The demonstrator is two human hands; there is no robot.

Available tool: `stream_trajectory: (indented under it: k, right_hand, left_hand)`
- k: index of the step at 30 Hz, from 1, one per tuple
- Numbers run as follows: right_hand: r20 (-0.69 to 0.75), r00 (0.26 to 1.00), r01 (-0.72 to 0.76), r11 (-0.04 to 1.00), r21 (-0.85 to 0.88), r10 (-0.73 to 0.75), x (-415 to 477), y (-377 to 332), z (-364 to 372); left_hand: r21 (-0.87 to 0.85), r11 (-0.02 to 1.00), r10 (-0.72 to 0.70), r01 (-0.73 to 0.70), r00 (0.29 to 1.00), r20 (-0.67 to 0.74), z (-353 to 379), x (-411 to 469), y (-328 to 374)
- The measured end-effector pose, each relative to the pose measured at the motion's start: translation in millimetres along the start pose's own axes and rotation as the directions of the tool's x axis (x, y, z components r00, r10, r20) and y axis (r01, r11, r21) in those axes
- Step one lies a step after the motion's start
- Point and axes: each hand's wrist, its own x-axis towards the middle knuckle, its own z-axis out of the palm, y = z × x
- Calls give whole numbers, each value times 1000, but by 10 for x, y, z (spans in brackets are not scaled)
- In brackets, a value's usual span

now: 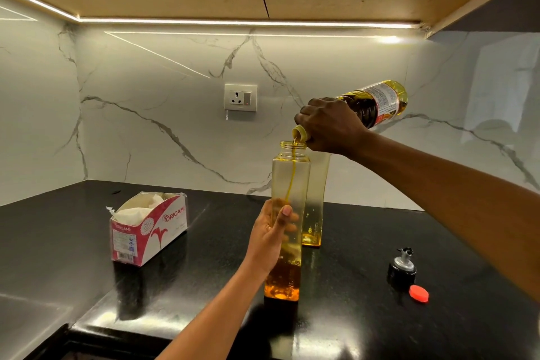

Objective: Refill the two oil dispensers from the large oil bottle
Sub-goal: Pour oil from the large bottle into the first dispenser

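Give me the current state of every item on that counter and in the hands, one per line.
Large oil bottle: uncapped, tilted, pouring.
Front dispenser: open, upright, partly filled.
Rear dispenser: upright, nearly empty.
Pourer cap: off, standing on counter.
Red cap: off, lying on counter.
Tissue box: open.
Left hand: gripping front dispenser.
Right hand: gripping large oil bottle.
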Motion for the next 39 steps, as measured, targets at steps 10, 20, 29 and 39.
stream_trajectory:
  k: [10, 20, 29, 39]
  right_hand:
    - [-11, 1000, -1, 1000, -3, 1, -5, -1, -4]
    - [-8, 1000, 17, 999, -43, -17, -1, 0, -20]
    - [10, 1000, 17, 999, -37, -17, 4, -6, -27]
    - [53, 999, 15, 999, -37, -13, 7, 0, -35]
  left_hand:
    - [-38, 999, -9, 9, 1000, 5, 5, -21, 35]
    - [-85, 996, -6, 6, 1000, -8, 34, -32, 73]
    - [-55, 998, -15, 14, 1000, -14, 21, -34, 58]
    - [-83, 996, -25, 25, 1000, 1, 13, -28, 43]
